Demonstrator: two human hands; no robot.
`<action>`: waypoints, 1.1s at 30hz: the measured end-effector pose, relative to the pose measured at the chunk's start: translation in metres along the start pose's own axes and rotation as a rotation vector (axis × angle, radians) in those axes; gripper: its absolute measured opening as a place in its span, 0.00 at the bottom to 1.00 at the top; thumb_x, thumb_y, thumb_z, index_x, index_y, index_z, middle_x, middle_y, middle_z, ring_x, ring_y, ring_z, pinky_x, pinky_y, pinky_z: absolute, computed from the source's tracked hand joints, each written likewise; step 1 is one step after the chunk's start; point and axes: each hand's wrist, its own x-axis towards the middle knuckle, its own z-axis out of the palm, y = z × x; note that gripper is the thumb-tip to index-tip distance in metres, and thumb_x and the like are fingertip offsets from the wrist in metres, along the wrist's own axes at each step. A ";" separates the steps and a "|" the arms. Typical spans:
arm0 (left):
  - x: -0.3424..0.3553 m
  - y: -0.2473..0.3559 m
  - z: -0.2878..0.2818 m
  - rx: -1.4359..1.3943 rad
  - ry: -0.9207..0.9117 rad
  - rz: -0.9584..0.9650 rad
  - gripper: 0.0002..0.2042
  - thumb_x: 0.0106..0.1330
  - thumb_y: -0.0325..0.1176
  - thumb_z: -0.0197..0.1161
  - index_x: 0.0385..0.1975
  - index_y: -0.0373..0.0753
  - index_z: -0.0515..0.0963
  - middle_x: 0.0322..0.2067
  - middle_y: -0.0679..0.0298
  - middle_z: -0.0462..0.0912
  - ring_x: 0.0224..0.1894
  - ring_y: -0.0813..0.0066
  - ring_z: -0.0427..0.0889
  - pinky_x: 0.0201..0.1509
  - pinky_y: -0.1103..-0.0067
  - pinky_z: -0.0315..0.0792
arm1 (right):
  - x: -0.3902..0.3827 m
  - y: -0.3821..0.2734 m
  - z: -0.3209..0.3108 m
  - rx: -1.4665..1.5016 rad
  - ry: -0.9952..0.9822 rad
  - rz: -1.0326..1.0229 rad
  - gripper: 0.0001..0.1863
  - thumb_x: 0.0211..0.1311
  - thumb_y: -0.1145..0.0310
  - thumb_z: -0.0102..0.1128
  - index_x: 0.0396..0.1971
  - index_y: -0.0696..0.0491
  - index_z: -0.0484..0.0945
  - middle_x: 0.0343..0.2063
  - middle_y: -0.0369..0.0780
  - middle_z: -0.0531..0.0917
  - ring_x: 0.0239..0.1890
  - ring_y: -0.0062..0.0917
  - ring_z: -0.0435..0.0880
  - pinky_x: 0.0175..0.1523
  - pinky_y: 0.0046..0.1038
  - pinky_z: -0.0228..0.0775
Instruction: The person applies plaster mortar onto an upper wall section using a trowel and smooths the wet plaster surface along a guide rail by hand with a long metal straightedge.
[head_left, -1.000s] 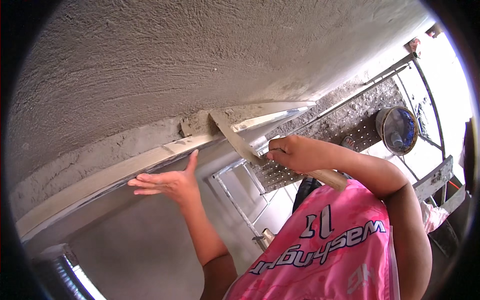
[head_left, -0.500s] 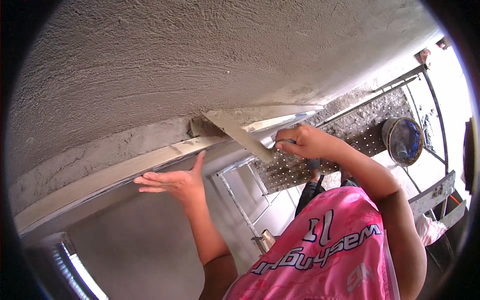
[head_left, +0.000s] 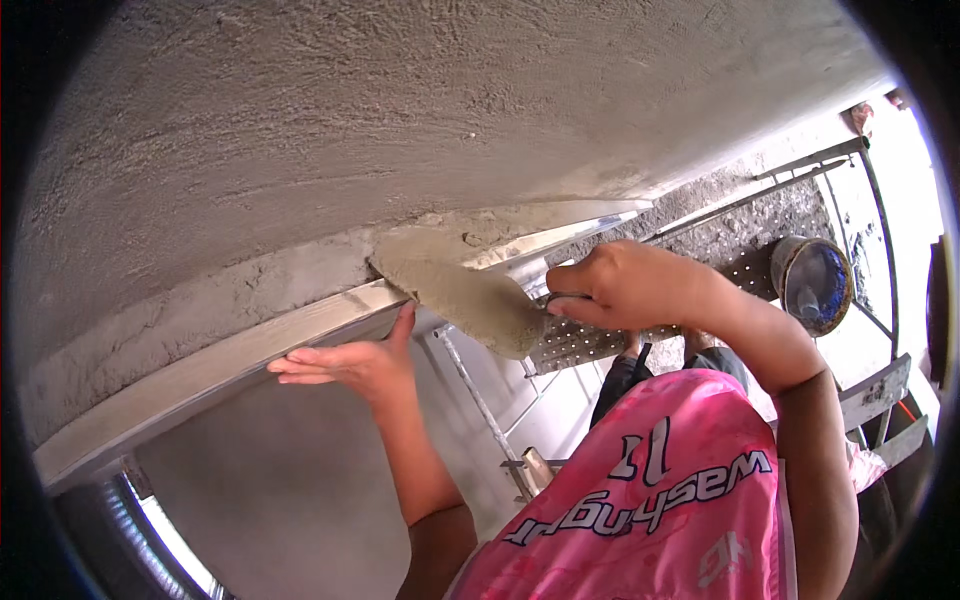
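My right hand (head_left: 625, 285) is closed on the handle of a trowel, whose broad blade (head_left: 465, 305) is coated with wet grey mortar and lies against the plaster band (head_left: 220, 300) along a long pale straightedge board (head_left: 190, 380). The blade covers part of the board. My left hand (head_left: 365, 365) is open beneath the board, fingers stretched out, thumb up near the blade's tip and the board's lower edge; whether it touches them I cannot tell exactly. A rough plastered grey surface (head_left: 400, 100) spans the upper view.
A perforated scaffold platform (head_left: 760, 220), spattered with mortar, holds a grimy bucket (head_left: 810, 285); my feet show on it. Metal scaffold tubes (head_left: 873, 220) run along the right and another frame (head_left: 470, 395) stands below the board. Grimy planks (head_left: 875, 395) are at right.
The trowel has turned, showing more of its mortar-coated face, and its tip has dropped onto the board. My right hand has risen slightly. My left hand has shifted slightly right, still open.
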 end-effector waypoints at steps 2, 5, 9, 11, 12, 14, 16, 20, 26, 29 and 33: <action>0.001 0.001 0.001 0.022 0.001 -0.014 0.82 0.35 0.66 0.82 0.73 0.29 0.20 0.73 0.29 0.21 0.77 0.29 0.24 0.72 0.36 0.25 | 0.000 0.014 -0.012 0.118 -0.091 -0.017 0.13 0.71 0.58 0.58 0.36 0.53 0.78 0.20 0.49 0.80 0.28 0.50 0.82 0.35 0.47 0.74; 0.000 -0.003 -0.003 0.040 0.012 -0.026 0.81 0.38 0.71 0.77 0.73 0.28 0.20 0.73 0.30 0.21 0.77 0.30 0.24 0.72 0.36 0.23 | -0.007 0.032 -0.009 0.247 -0.068 -0.065 0.14 0.70 0.57 0.58 0.34 0.53 0.77 0.22 0.48 0.81 0.28 0.50 0.82 0.35 0.47 0.74; 0.003 -0.002 0.001 0.046 0.050 0.026 0.77 0.44 0.77 0.68 0.73 0.27 0.21 0.74 0.35 0.20 0.77 0.34 0.20 0.72 0.37 0.22 | -0.003 0.069 0.019 -0.179 0.204 -0.050 0.14 0.69 0.56 0.59 0.35 0.52 0.76 0.22 0.45 0.81 0.27 0.45 0.83 0.33 0.45 0.75; 0.007 -0.001 0.004 0.067 0.079 0.052 0.76 0.46 0.79 0.65 0.73 0.26 0.22 0.75 0.36 0.20 0.77 0.35 0.20 0.73 0.37 0.25 | 0.001 0.078 0.041 -0.308 0.324 -0.043 0.14 0.70 0.55 0.59 0.35 0.51 0.75 0.23 0.42 0.80 0.26 0.41 0.84 0.31 0.43 0.76; 0.007 -0.001 0.005 0.074 0.090 0.057 0.75 0.47 0.80 0.63 0.73 0.26 0.22 0.75 0.36 0.20 0.77 0.35 0.20 0.73 0.37 0.27 | 0.004 0.078 0.052 -0.371 0.383 -0.037 0.14 0.70 0.55 0.59 0.36 0.51 0.75 0.23 0.41 0.80 0.25 0.40 0.84 0.31 0.42 0.77; 0.005 -0.002 0.003 0.096 0.091 0.071 0.75 0.48 0.81 0.61 0.73 0.25 0.23 0.75 0.36 0.20 0.77 0.34 0.20 0.73 0.38 0.28 | 0.007 0.077 0.071 -0.353 0.405 0.028 0.12 0.70 0.55 0.59 0.35 0.49 0.75 0.24 0.39 0.79 0.28 0.38 0.84 0.30 0.39 0.76; 0.008 -0.001 0.000 0.119 0.097 0.092 0.75 0.47 0.81 0.62 0.73 0.25 0.23 0.75 0.36 0.20 0.77 0.34 0.20 0.73 0.38 0.29 | 0.009 0.080 0.080 -0.312 0.400 0.078 0.13 0.71 0.55 0.58 0.35 0.49 0.75 0.24 0.39 0.79 0.28 0.39 0.85 0.30 0.40 0.76; 0.008 0.002 0.000 0.074 0.096 0.094 0.76 0.46 0.79 0.65 0.73 0.25 0.23 0.75 0.37 0.20 0.77 0.34 0.20 0.73 0.37 0.29 | 0.001 0.088 0.068 -0.345 0.334 0.121 0.14 0.72 0.53 0.56 0.36 0.49 0.75 0.25 0.40 0.80 0.26 0.40 0.84 0.30 0.41 0.77; 0.008 0.000 -0.002 0.086 0.069 0.091 0.77 0.45 0.77 0.67 0.73 0.26 0.21 0.74 0.37 0.17 0.76 0.34 0.19 0.74 0.38 0.29 | -0.011 0.107 0.070 -0.331 0.245 0.181 0.15 0.72 0.53 0.54 0.36 0.51 0.75 0.24 0.42 0.82 0.26 0.41 0.84 0.30 0.42 0.76; 0.010 0.000 0.000 0.086 0.090 0.108 0.77 0.45 0.78 0.66 0.73 0.26 0.22 0.74 0.36 0.17 0.77 0.33 0.19 0.74 0.39 0.28 | -0.021 0.126 0.083 -0.302 0.267 0.190 0.15 0.72 0.53 0.54 0.35 0.51 0.75 0.24 0.42 0.82 0.26 0.41 0.84 0.31 0.43 0.76; 0.010 0.000 0.000 0.108 0.089 0.107 0.77 0.45 0.79 0.65 0.73 0.24 0.23 0.74 0.35 0.20 0.77 0.34 0.21 0.74 0.39 0.29 | -0.037 0.143 0.097 -0.259 0.230 0.271 0.15 0.71 0.54 0.55 0.36 0.50 0.77 0.20 0.45 0.82 0.27 0.44 0.84 0.34 0.45 0.76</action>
